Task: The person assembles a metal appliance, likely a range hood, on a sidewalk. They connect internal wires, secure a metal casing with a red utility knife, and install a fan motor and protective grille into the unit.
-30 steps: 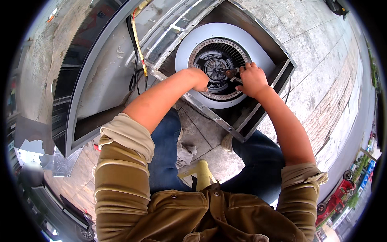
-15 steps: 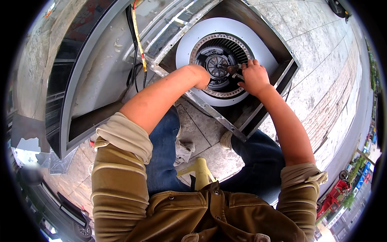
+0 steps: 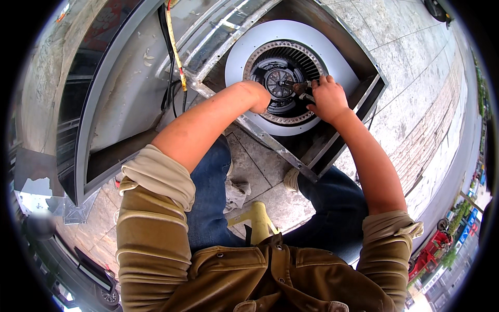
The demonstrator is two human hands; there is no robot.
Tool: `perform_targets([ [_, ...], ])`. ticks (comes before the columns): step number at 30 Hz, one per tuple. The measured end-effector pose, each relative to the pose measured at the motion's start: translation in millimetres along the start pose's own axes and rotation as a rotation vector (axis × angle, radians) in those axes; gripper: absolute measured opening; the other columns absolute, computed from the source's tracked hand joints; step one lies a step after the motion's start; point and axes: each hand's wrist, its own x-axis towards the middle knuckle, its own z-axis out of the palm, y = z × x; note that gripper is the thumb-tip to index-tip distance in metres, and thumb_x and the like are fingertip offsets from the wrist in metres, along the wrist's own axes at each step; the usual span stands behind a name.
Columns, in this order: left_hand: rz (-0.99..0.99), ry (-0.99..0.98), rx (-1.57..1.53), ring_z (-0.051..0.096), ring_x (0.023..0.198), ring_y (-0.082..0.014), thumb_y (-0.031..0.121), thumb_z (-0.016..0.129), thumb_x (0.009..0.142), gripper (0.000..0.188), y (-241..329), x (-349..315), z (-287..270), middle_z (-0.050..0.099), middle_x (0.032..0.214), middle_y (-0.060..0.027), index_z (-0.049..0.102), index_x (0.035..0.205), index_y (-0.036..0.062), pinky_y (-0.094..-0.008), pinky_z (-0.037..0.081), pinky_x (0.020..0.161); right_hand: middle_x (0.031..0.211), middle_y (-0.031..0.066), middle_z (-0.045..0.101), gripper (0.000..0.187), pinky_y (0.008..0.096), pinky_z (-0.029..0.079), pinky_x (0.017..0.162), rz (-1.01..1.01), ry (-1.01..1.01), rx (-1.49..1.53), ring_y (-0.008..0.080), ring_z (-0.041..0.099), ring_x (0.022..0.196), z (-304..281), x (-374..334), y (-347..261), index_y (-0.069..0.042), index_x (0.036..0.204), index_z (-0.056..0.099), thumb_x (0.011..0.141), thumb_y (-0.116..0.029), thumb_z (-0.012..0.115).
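Observation:
A blower wheel (image 3: 312, 58) with many thin dark blades sits inside a pale grey round fan housing (image 3: 237, 60), with a spoked hub (image 3: 279, 83) at its middle. My right hand (image 3: 329, 99) is closed around the handles of worn, dark pliers (image 3: 300, 89), whose jaws are at the hub's centre. My left hand (image 3: 255, 96) bends down over the wheel's near-left rim, its fingers reaching inside and hidden behind the back of the hand. What those fingers touch does not show.
An open metal cabinet frame (image 3: 278, 146) surrounds the fan housing. To its left stand a large grey panel (image 3: 122, 88) and hanging cables (image 3: 175, 47). A yellow stool (image 3: 255, 218) and a crumpled cloth (image 3: 237, 196) are between my legs. A red vehicle (image 3: 432, 253) is far right.
The cabinet and fan housing sit very slightly higher and further left in view. Both hands keep nearly the same positions, and the pliers stay at the hub.

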Motion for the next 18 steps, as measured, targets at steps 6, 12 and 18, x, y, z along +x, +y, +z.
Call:
perform_targets([
  [6,0.004,-0.004,0.005,0.064,0.100,-0.0368,0.035,0.055,0.090,0.041,0.0,-0.6,-0.9,0.068,0.106,-0.0200,0.070,0.102,-0.0003,-0.0426,0.050,0.089,0.111,0.0126,0.059,0.058,0.0391,0.049,0.089,0.003,0.000,0.018,0.0281,0.054,0.111,1.8,0.1,0.7,0.000,0.113,0.061,0.069,-0.033,0.080],
  [12,-0.040,-0.008,-0.004,0.063,0.104,-0.0351,0.033,0.054,0.090,0.038,0.6,-1.8,-2.1,0.068,0.107,-0.0186,0.070,0.103,0.0013,-0.0449,0.045,0.096,0.110,0.0144,0.059,0.059,0.0390,0.050,0.088,-0.005,-0.029,0.006,0.0298,0.056,0.109,3.2,3.0,-0.5,0.000,0.115,0.060,0.070,-0.031,0.079],
  [18,-0.227,-0.002,0.146,0.055,0.122,-0.0304,0.017,0.054,0.086,0.029,-3.1,-6.9,-20.0,0.065,0.121,-0.0133,0.072,0.107,0.0084,-0.0517,0.015,0.117,0.110,0.0134,0.060,0.050,0.0380,0.051,0.087,0.021,-0.020,0.024,0.0285,0.057,0.108,1.9,2.7,-4.0,0.000,0.107,0.063,0.070,-0.029,0.079],
])
